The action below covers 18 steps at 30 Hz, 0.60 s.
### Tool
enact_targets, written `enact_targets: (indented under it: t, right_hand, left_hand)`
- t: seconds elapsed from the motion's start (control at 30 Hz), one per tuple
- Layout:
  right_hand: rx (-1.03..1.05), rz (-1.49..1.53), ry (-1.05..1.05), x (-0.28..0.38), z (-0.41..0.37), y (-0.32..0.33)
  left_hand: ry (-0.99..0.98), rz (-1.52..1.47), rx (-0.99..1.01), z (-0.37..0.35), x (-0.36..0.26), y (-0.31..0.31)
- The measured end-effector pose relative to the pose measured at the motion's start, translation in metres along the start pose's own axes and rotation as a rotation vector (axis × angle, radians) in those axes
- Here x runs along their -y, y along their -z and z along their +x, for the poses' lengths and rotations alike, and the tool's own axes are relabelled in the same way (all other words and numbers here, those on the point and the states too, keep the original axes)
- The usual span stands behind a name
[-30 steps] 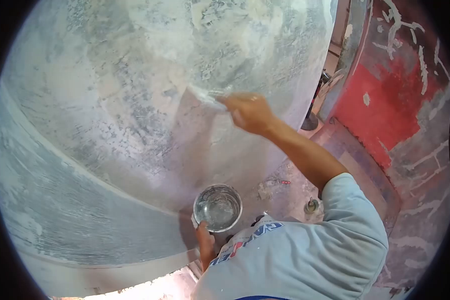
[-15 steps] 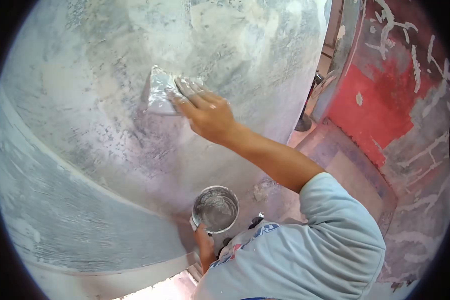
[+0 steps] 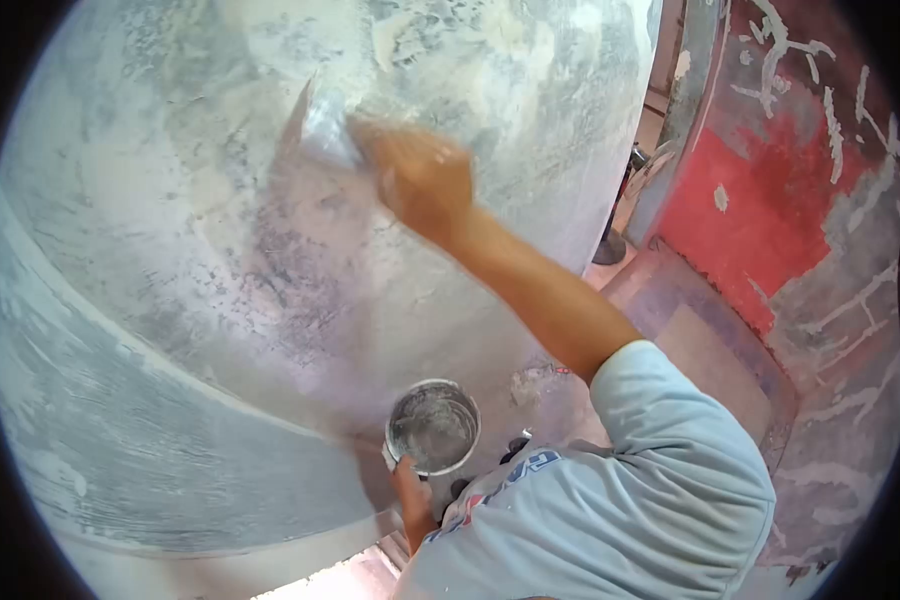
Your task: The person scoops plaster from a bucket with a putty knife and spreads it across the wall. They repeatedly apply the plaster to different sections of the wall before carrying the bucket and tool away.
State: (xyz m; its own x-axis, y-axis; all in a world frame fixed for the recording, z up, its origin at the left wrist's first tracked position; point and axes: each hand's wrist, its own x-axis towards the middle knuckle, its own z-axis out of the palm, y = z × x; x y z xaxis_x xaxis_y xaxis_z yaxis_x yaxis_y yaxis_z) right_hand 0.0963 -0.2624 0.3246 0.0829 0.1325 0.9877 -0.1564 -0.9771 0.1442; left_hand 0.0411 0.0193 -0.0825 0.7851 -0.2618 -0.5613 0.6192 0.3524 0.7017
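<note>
My right hand (image 3: 420, 180) is closed on a flat, shiny scraper blade (image 3: 330, 130), which is held against the mottled grey-white wall (image 3: 220, 180). Both hand and blade are blurred by motion. Lower down, my left hand (image 3: 410, 485) grips the rim and side of a round bucket (image 3: 390, 410) that holds grey paste (image 3: 435, 425). Part of the left hand is hidden behind the bucket.
A curved ridge and a streaked blue-grey surface (image 3: 170, 450) lie at lower left. On the right stands a wall with a red patch (image 3: 750, 220) and whitish streaks. Dark objects (image 3: 610, 245) sit in the gap beyond the wall's edge.
My right hand and the scraper have moved up along the wall, and the blade is now seen more edge-on. The bucket in my left hand has shifted very slightly down.
</note>
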Motion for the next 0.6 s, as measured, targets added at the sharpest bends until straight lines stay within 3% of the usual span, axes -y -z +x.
enact_targets:
  t: [0.1,0.13,0.27,0.3,0.33,0.4,0.43,0.47,0.5,0.57,0.6]
  right_hand:
    - [0.325,0.257,-0.059,0.031,-0.017,0.037]
    - [0.449,0.358,-0.101,0.023,-0.020,0.045]
    - [0.044,0.184,-0.156,-0.052,0.025,0.060]
    - [0.092,0.053,-0.219,-0.070,0.041,0.063]
    - [-0.035,0.016,-0.105,-0.091,0.052,0.054]
    - [0.029,-0.150,-0.016,-0.089,0.035,0.027]
    - [-0.139,-0.079,0.150,-0.075,0.020,0.008]
    - [-0.087,-0.055,0.215,-0.058,-0.003,-0.001]
    - [-0.029,-0.027,0.281,-0.041,-0.021,0.000]
    - [0.029,0.144,0.217,-0.012,-0.032,0.020]
    - [0.158,0.214,0.175,-0.013,-0.026,0.038]
  left_hand:
    - [0.014,0.011,0.012,-0.009,0.011,0.012]
    - [0.014,0.019,0.006,-0.003,0.001,-0.016]
    - [-0.010,0.013,0.002,-0.006,-0.001,-0.033]
    - [-0.016,0.011,0.000,-0.017,0.012,-0.014]
    - [-0.024,0.013,-0.001,-0.025,0.006,-0.015]
    - [-0.030,0.095,-0.004,-0.034,0.005,-0.025]
    - [-0.043,0.078,-0.003,-0.032,0.008,-0.030]
    - [-0.114,0.029,0.126,-0.020,0.020,-0.024]
    - [-0.116,0.025,0.121,-0.025,0.019,-0.033]
    - [-0.071,-0.019,0.167,-0.046,0.012,-0.052]
    - [0.095,0.041,0.124,0.035,0.081,0.017]
